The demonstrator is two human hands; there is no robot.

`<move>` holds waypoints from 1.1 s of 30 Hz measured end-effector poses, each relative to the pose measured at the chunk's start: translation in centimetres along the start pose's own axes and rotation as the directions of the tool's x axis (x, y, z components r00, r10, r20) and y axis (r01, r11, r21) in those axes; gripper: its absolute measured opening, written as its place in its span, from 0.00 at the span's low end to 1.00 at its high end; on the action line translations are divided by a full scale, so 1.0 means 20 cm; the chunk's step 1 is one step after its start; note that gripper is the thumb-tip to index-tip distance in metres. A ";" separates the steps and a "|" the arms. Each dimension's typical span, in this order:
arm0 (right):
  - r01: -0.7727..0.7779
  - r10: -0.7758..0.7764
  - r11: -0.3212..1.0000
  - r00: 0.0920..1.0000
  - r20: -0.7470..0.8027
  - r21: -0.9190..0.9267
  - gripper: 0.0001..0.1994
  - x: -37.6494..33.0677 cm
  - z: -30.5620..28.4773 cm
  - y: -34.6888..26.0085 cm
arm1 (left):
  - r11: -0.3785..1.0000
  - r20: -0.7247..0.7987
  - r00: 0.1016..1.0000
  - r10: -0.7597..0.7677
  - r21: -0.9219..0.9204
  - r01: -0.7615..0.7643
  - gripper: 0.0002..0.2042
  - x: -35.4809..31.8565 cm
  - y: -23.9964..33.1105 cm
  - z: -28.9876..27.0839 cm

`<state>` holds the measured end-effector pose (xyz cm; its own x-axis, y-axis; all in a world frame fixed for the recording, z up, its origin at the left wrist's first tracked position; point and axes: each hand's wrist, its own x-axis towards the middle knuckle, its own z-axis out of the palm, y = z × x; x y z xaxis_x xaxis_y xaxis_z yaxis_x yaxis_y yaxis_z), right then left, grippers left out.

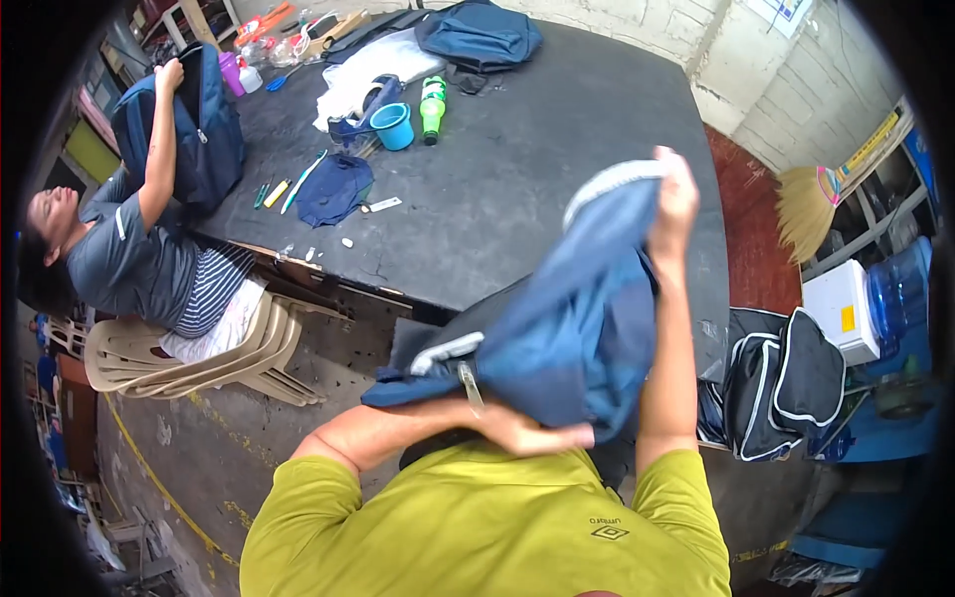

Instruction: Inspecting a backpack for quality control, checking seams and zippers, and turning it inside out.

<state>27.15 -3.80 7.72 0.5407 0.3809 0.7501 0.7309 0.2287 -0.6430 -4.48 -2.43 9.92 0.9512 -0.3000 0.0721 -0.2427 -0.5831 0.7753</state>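
Note:
A dark blue fabric backpack, limp and partly blurred, hangs between my hands over the near edge of the table. It has whitish edging along its upper curve and a pale strap at its left end. My right hand is closed on its upper right edge, beside the white edging. Low on the near side, my left hand holds the bag close to my body, with its fingers pointing right and held together. The bag hides what lies beneath it and part of the left hand's grip.
On the dark table are a light blue pail, a green bottle, a navy cloth piece and another blue bag. At left, a seated person handles a blue backpack. A black bag and broom are right.

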 end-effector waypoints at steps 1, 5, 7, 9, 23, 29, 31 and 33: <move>-0.078 0.090 0.991 0.991 0.104 -0.112 0.19 -0.01 0.10 0.00 | 0.977 -0.022 0.978 0.209 0.050 -0.208 0.21 -0.02 0.04 -0.01; -0.389 0.497 0.864 0.762 0.415 -0.320 0.24 -0.39 0.60 0.36 | 0.930 -0.598 0.764 0.243 -0.082 -0.359 0.11 -0.09 -0.03 -0.15; -0.564 0.518 0.816 0.810 0.274 0.126 0.27 -0.38 0.60 0.32 | 0.804 -0.781 0.588 -0.209 -0.480 -0.352 0.09 -0.15 -0.13 -0.08; -0.771 0.715 0.584 0.636 0.290 0.253 0.29 -0.24 0.38 0.25 | 0.680 -0.866 0.317 -0.387 -0.501 -0.536 0.20 -0.13 -0.31 -0.15; -0.592 0.253 0.707 0.723 0.643 0.387 0.55 -0.31 0.14 -0.39 | 0.540 -0.832 0.547 -0.099 -0.506 -0.672 0.50 0.14 -0.18 0.07; -0.356 0.270 0.912 0.894 0.358 0.203 0.36 -0.37 0.20 -0.35 | 0.385 -0.860 0.448 -0.242 -0.510 -0.769 0.45 0.07 0.06 -0.03; -0.399 0.355 0.916 0.862 0.362 0.051 0.28 -0.46 0.18 0.05 | -0.089 -0.863 0.473 -0.176 -0.465 -0.881 0.37 -0.03 0.12 -0.09; -0.355 0.344 0.901 0.935 0.087 0.251 0.26 -0.49 0.25 0.01 | -0.131 -0.824 0.537 -0.182 -0.521 -0.843 0.31 -0.14 0.21 -0.23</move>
<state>19.96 -3.08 -0.48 0.7209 0.5124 0.4666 0.3619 0.2959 -0.8840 -7.31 -0.49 15.89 0.7118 0.5667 0.4150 -0.6712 0.7228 0.1644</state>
